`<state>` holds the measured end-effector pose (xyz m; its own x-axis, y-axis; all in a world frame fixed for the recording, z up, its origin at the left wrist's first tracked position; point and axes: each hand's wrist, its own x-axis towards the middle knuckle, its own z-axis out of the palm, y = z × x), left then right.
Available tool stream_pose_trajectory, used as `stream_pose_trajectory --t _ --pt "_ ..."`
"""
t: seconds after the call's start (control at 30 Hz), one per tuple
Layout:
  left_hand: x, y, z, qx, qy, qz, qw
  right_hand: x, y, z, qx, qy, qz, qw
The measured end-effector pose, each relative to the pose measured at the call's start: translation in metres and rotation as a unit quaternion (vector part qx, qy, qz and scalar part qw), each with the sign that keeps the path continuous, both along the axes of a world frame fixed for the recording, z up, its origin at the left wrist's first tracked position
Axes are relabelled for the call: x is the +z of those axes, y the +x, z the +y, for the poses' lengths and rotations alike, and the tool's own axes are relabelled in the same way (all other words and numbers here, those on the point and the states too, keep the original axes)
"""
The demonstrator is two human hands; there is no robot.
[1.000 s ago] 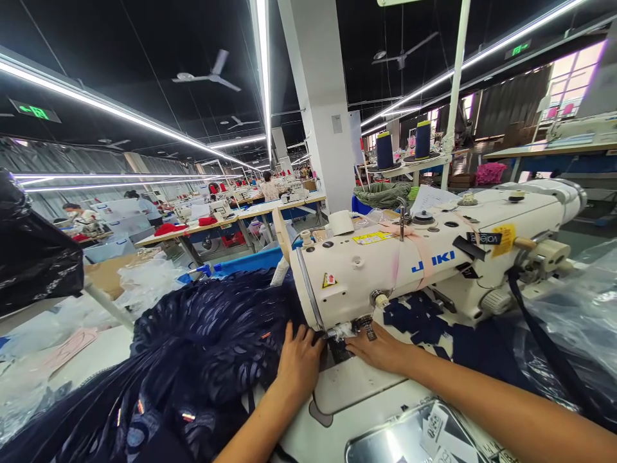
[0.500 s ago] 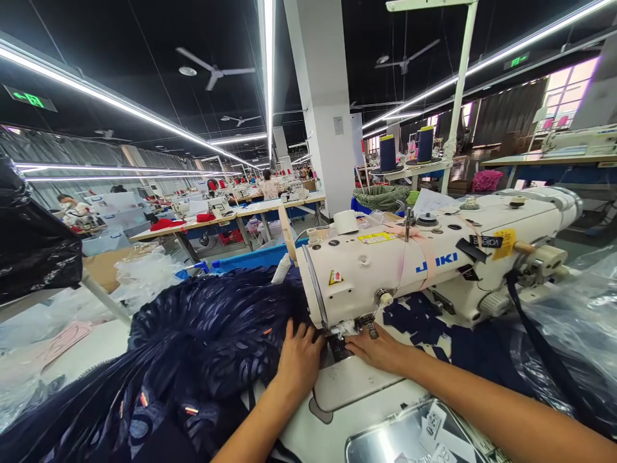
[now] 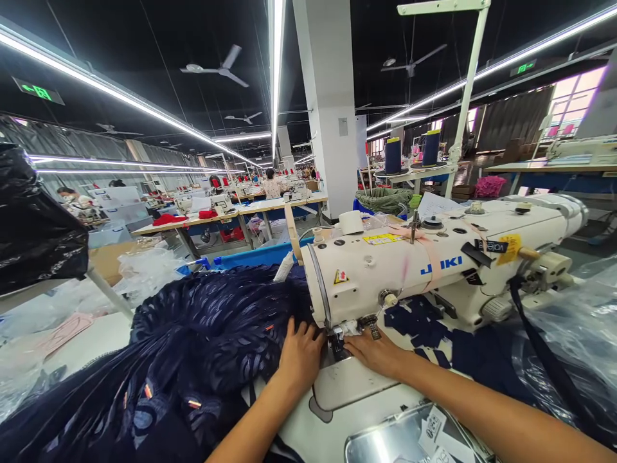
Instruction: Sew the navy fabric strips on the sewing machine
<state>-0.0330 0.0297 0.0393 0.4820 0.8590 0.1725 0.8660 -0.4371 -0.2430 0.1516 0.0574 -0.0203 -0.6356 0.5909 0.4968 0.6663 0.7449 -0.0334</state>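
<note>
A navy garment point(image 3: 207, 334) with overlapping leaf-like pieces lies heaped on the left of the sewing table. My left hand point(image 3: 299, 354) rests on its edge, fingers spread, just left of the needle area. On the other side of the presser foot point(image 3: 344, 329), my right hand point(image 3: 376, 354) lies low with fingers stretched toward the dark cloth under the foot. Part of its fingers is hidden beneath the head of the white sewing machine point(image 3: 380, 270). A narrow dark piece of cloth point(image 3: 339, 350) shows between both hands on the metal plate.
Small navy cut pieces point(image 3: 417, 325) lie behind my right forearm. Clear plastic point(image 3: 578, 321) covers the right side. Paper tags point(image 3: 434, 427) sit on a shiny panel in front. A black plastic bag point(image 3: 38, 225) hangs at left. Thread cones point(image 3: 431, 149) stand behind the machine.
The whole view has shifted slightly, so the surroundings sit a little more to the right. Both hands keep nearly the same place beside the presser foot.
</note>
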Motion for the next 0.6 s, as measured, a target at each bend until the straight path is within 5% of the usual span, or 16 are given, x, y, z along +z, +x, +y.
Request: stream_pose_trajectory --t 0.13,0.47,0.6 --pt "-0.001 0.000 0.003 0.003 -0.010 0.001 1.000 0.002 -0.004 -0.002 -0.047 0.065 -0.044 0.996" --pt "-0.003 0.002 0.008 0.003 -0.003 0.004 1.000 0.015 -0.001 -0.011 -0.036 0.250 -0.094 0.963" --pt "-0.004 0.003 0.009 0.006 -0.004 0.004 1.000 0.013 -0.002 -0.011 -0.030 0.268 -0.100 0.958"
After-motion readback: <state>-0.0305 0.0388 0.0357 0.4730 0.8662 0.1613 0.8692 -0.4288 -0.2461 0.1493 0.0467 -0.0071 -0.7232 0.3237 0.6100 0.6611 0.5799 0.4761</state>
